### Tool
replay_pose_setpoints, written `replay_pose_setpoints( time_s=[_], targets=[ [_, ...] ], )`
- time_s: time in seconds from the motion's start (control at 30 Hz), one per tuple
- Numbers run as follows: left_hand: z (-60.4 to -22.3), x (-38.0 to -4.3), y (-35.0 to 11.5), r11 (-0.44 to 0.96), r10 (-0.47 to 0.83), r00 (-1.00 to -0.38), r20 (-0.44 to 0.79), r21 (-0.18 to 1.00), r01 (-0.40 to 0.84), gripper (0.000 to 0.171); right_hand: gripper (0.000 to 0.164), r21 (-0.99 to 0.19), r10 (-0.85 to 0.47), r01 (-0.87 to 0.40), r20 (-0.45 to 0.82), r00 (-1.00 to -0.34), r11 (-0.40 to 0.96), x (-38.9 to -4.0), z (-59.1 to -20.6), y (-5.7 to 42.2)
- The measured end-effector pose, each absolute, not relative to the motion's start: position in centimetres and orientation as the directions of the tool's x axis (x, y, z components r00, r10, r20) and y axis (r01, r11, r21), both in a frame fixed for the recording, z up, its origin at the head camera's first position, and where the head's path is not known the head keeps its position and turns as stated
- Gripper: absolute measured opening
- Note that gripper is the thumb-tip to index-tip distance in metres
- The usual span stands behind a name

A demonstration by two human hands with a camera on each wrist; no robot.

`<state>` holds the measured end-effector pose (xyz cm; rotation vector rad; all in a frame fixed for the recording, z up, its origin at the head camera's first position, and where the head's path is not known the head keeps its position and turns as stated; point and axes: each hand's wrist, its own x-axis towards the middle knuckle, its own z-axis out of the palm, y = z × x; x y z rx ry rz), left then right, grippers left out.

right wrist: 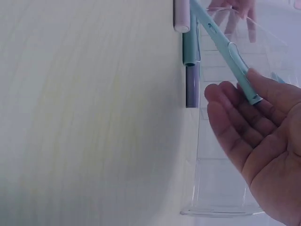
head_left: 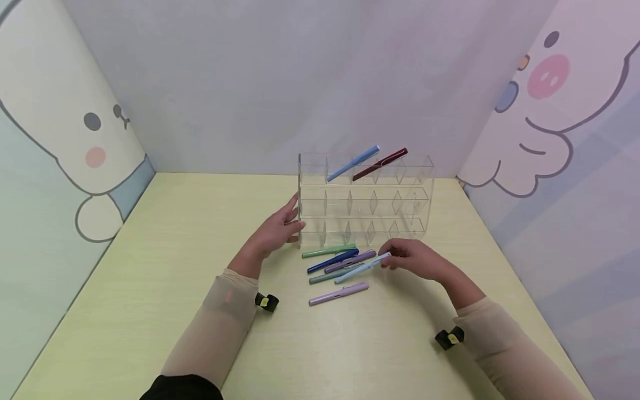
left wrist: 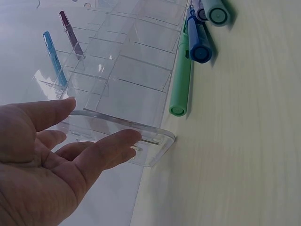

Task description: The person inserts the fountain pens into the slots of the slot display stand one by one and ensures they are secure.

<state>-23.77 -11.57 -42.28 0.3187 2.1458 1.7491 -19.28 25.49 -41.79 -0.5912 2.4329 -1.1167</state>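
A clear acrylic tiered rack point(head_left: 362, 191) with small compartments stands at the back of the table. My left hand point(head_left: 275, 230) rests against its left side panel, fingers extended and apart, as the left wrist view also shows. My right hand point(head_left: 412, 258) pinches one end of a light blue pen point(right wrist: 230, 56) between thumb and fingers; the pen slants over the other pens in front of the rack. Around it lie a green pen point(head_left: 328, 251), a dark blue pen point(head_left: 332, 261), a purple pen point(head_left: 350, 261), a grey-green pen point(head_left: 330, 275) and a lilac pen point(head_left: 339, 294).
In the rack's top tier lean a blue pen point(head_left: 353, 163) and a dark red pen point(head_left: 380, 164). The pale wooden table point(head_left: 165, 250) meets a grey backdrop point(head_left: 225, 100) behind, and cartoon-printed panels flank both sides.
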Motion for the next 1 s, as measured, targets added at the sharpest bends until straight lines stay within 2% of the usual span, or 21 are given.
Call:
replay_pose_setpoints(
  time_s=[0.23, 0.4, 0.63, 1.0],
  targets=[
    [-42.4, -23.8, -11.6, 0.208, 0.386, -0.913, -0.134, 0.977, -0.056, 0.072, 0.028, -0.923, -0.497, -0.077, -0.131, -0.858, 0.377, -19.4, -42.1, 26.2],
    [-42.5, -23.9, -11.6, 0.205, 0.394, -0.91, -0.127, 0.978, -0.048, 0.073, 0.035, -0.956, -0.465, -0.083, -0.06, -0.883, 0.282, -19.5, -42.1, 26.9],
    [-42.4, -23.9, -11.6, 0.203, 0.395, -0.91, -0.129, 0.978, -0.051, 0.072, 0.04, -0.964, -0.391, -0.126, 0.025, -0.92, 0.235, -20.1, -41.9, 27.9],
    [-42.5, -23.9, -11.6, 0.208, 0.393, -0.909, -0.137, 0.976, -0.057, 0.071, 0.035, -0.972, -0.281, -0.149, 0.094, -0.955, 0.181, -21.6, -39.6, 29.1]
  ],
)
